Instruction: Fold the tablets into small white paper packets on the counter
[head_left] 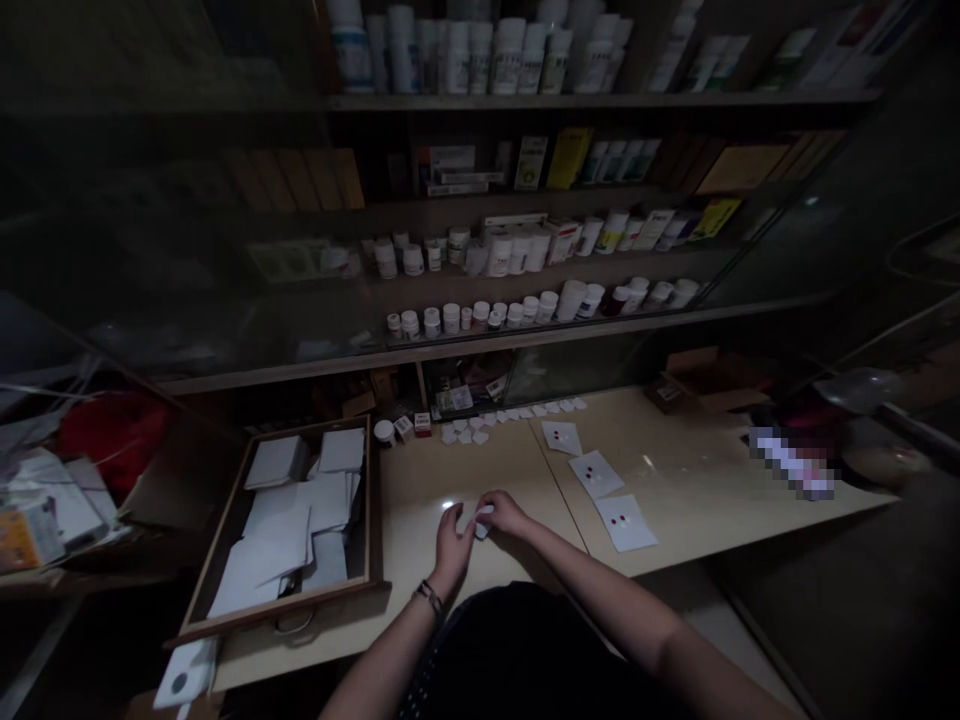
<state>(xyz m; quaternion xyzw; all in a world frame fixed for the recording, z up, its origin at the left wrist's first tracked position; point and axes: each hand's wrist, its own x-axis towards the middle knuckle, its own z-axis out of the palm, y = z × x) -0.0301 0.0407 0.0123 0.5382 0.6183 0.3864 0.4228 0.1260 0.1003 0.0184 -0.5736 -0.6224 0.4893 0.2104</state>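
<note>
Both hands meet over the pale counter (420, 480) near its front edge. My left hand (452, 545) and my right hand (506, 512) pinch a small folded white paper packet (484, 522) between their fingertips. A bracelet sits on my left wrist. To the right lie three open white paper squares (626, 522), each with small dark red pills on it. A row of several small folded white packets (495, 420) runs along the back of the counter.
An open wooden drawer (371, 500) at the left holds several white paper sheets. Shelves (525, 100) behind glass carry several white medicine bottles and boxes. A small white bottle (384, 432) and small boxes stand at the counter's back. Clutter fills the far left.
</note>
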